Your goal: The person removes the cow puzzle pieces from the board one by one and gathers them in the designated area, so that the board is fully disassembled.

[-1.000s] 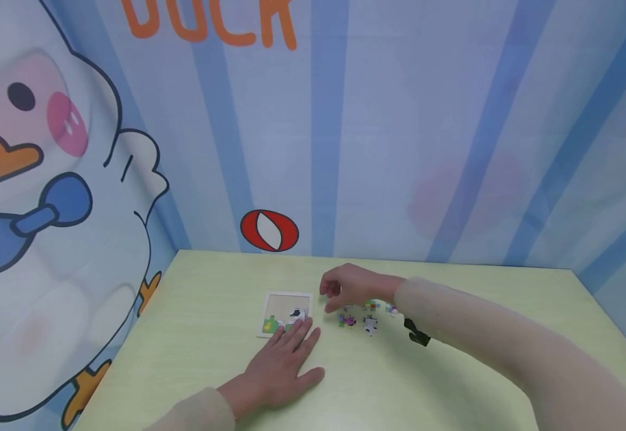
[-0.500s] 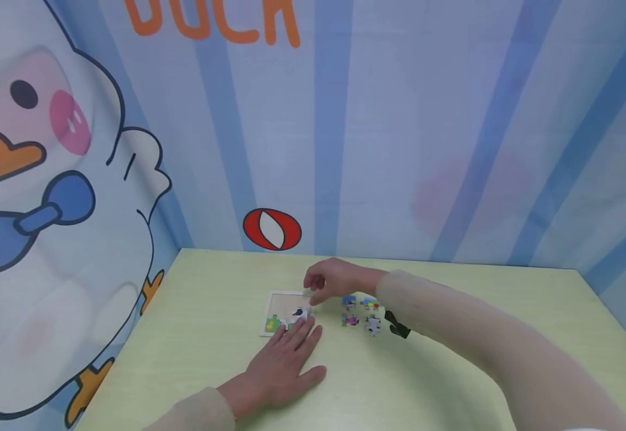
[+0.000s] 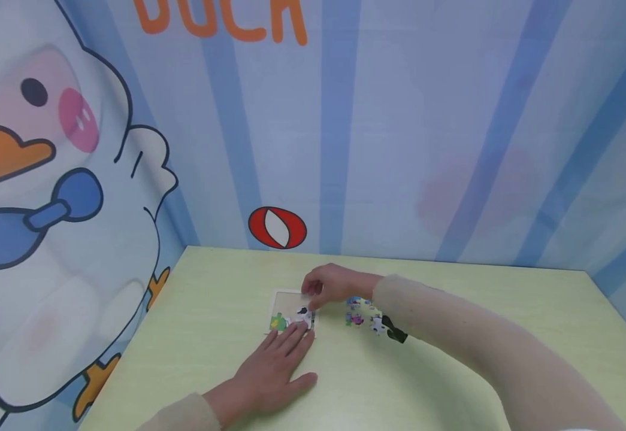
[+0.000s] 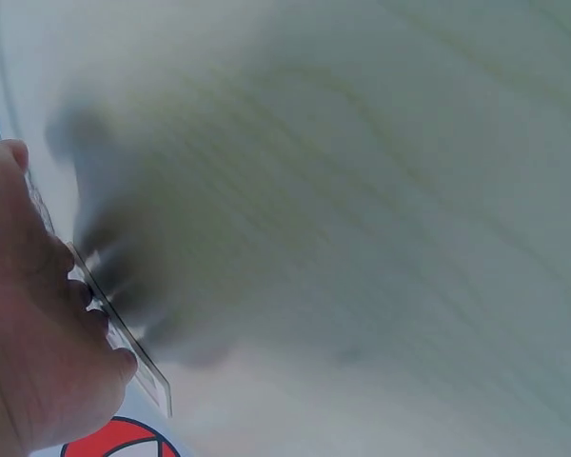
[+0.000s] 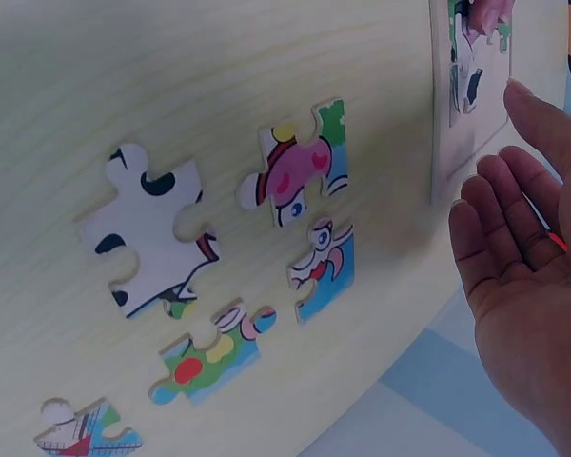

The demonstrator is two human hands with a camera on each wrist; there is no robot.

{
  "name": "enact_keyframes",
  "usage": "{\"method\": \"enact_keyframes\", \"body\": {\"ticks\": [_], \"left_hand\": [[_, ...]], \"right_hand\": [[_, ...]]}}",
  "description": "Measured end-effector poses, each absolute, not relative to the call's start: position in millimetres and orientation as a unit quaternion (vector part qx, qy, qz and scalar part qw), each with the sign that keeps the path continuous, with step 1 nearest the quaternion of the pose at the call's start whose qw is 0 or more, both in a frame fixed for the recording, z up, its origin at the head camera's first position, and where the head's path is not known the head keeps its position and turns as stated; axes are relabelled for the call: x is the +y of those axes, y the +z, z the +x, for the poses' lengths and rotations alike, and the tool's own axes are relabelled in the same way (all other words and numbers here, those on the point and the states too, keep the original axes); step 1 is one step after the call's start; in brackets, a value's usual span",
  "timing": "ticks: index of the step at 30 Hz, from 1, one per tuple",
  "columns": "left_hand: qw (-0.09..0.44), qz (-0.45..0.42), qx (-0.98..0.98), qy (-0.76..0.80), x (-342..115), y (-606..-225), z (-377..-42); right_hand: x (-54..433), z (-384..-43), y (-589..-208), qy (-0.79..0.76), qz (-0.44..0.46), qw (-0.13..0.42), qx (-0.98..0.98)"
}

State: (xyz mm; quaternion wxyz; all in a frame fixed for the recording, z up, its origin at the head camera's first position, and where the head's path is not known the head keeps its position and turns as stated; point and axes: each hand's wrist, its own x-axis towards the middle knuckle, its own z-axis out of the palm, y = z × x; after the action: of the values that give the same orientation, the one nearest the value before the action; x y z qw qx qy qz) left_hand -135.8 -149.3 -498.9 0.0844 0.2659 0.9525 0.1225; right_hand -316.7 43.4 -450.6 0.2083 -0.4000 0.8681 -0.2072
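Note:
A small puzzle board with a white frame lies left of centre on the table, its lower part filled with green and cow-pattern pieces. My left hand rests flat with spread fingers across the board's near edge. Over its right edge hovers my right hand, thumb tip close to the cow pattern. Its fingers are loosely bent in the right wrist view, and no piece shows between them. Loose jigsaw pieces lie right of the board: a black-and-white spotted piece, a pink one and several with blue and green.
A pale yellow table carries everything. Behind it hangs a blue striped cloth backdrop with a large cartoon duck at the left. A black device is at my right wrist, beside the loose pieces.
My right hand has moved left from beside the loose pieces to the board's right edge. My left hand stays on the board. The view has shifted slightly.

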Motion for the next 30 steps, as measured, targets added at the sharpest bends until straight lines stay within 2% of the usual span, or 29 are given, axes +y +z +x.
{"method": "enact_keyframes", "body": {"ticks": [30], "left_hand": [[0.074,0.271,0.949,0.141,-153,-504,-132]], "right_hand": [[36,-313,-470,-0.201,-0.402,0.214,0.867]]}}
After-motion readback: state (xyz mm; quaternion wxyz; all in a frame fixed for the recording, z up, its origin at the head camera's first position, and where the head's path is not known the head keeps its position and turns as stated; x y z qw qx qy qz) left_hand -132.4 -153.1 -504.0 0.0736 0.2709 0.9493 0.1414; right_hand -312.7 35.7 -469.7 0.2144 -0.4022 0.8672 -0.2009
